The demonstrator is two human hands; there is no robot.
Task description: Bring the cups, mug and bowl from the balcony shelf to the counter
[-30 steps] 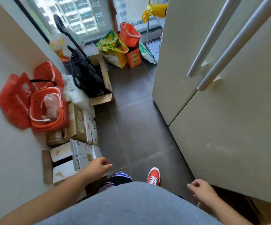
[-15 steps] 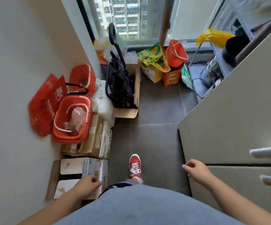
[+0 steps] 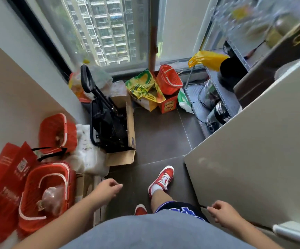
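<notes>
The balcony shelf [image 3: 222, 90], a grey metal rack, stands at the right behind the fridge. Its top level at the upper right is blurred, with glassy shapes [image 3: 249, 17] that I cannot make out as cups or a bowl. A black pot [image 3: 231, 71] and jars sit on the middle level. My left hand [image 3: 107, 190] hangs low at the left, fingers loosely curled, holding nothing. My right hand [image 3: 221, 212] is low at the right beside the fridge's side, also holding nothing.
The beige fridge [image 3: 257, 159] fills the right. Red baskets [image 3: 46, 193], a red bag, cardboard boxes and a black folded trolley [image 3: 106, 121] line the left wall. A yellow bag, an orange basket [image 3: 169, 79] and yellow gloves [image 3: 206, 59] lie by the window. Dark floor tiles [image 3: 160, 133] run between.
I have stepped further onto the balcony, past the fridge's corner. The shelf's upper levels have come into view. Both hands swing at my sides, holding nothing.
</notes>
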